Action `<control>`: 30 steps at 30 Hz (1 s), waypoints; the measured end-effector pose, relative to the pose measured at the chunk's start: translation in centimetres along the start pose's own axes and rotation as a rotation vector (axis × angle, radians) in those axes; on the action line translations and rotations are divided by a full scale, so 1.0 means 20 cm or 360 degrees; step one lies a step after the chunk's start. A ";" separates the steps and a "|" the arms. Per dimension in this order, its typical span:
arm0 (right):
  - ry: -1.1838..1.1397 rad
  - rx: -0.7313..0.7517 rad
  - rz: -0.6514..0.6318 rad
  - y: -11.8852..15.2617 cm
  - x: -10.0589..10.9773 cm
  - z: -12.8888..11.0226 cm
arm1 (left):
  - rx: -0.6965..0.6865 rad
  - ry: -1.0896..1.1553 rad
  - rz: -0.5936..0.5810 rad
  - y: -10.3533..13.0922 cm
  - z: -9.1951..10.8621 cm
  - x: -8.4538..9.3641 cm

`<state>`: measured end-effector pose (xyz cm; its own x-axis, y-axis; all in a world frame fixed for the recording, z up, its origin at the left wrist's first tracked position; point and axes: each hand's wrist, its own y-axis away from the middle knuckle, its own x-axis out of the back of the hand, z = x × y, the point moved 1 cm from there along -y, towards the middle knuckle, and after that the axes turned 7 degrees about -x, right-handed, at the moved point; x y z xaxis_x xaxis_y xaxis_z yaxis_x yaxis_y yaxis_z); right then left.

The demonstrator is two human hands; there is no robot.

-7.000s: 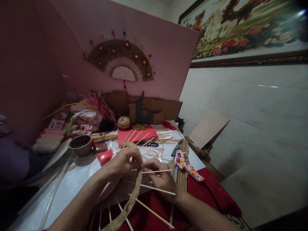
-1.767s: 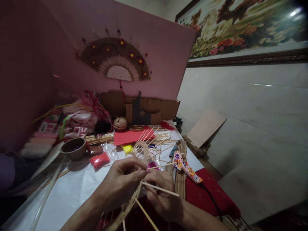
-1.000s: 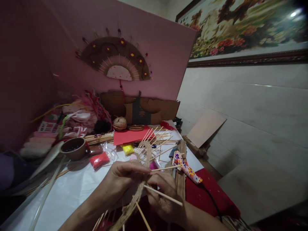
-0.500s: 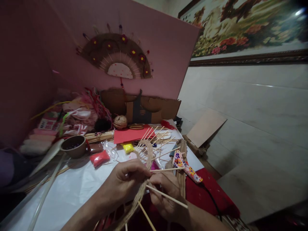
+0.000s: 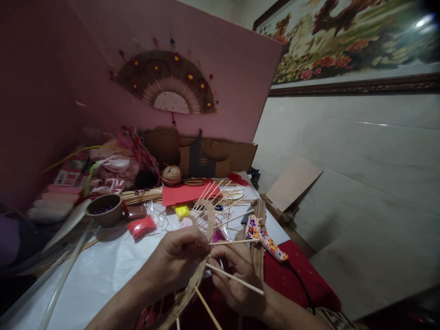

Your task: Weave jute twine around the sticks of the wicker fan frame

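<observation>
Between my hands is a curved band of jute twine (image 5: 195, 277), with thin wooden sticks (image 5: 235, 278) jutting out along its outer edge. My left hand (image 5: 187, 247) pinches the band from the left, thumb and forefinger closed near a stick's base. On the other side my right hand (image 5: 237, 272) has its fingers bent against the band between two sticks; what the fingertips pinch there is too small to make out. The band's far end curls over the table, where more sticks fan out. Its near end runs down out of view.
A floral-patterned glue gun (image 5: 266, 238) lies right of my hands on corrugated cardboard. Beyond are a twine ball (image 5: 171, 175), red paper (image 5: 175, 194), a brown bowl (image 5: 105, 210), and red (image 5: 142, 226) and yellow clay packets (image 5: 182, 211). A decorated fan (image 5: 168, 78) hangs on the pink board.
The band and both hands have shifted very slightly left in view. My right fingers have loosened a little at the band, while my left hand keeps its pinch.
</observation>
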<state>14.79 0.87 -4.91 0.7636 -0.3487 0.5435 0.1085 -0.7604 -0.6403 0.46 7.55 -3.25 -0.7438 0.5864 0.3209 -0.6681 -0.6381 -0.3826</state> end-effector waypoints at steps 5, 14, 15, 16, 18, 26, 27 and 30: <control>0.0155 -0.0221 -0.0216 0.01 0.18 0.06 | -0.0010 0.0005 -0.0016 0.00 0.01 -0.01; 0.0700 -0.1035 -0.0158 0.16 0.50 0.51 | 0.0045 -0.0022 0.0019 0.00 0.00 -0.01; 0.0732 -0.1043 -0.0261 0.17 0.48 0.53 | 0.0060 -0.0019 0.0016 0.00 -0.01 -0.01; 0.0756 -0.1054 -0.0321 0.18 0.47 0.55 | 0.0077 -0.0012 0.0020 0.00 -0.02 -0.01; 0.0773 -0.1087 -0.0359 0.19 0.45 0.56 | 0.0093 0.0009 0.0032 0.00 -0.03 0.00; 0.0621 -0.0969 -0.0197 0.17 0.42 0.55 | 0.0079 0.0047 0.0113 0.01 -0.02 0.01; 0.0607 -0.0994 -0.0176 0.16 0.43 0.55 | 0.0074 0.0049 0.0125 0.01 -0.02 0.01; 0.0566 -0.1056 -0.0157 0.16 0.44 0.54 | 0.0086 0.0090 0.0153 0.01 -0.02 0.01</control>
<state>28.72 1.35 -7.98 0.5068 -0.3319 0.7956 -0.3258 -0.9282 -0.1796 0.29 7.81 -3.66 -0.8032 0.5474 0.2348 -0.5949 -0.7178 -0.3617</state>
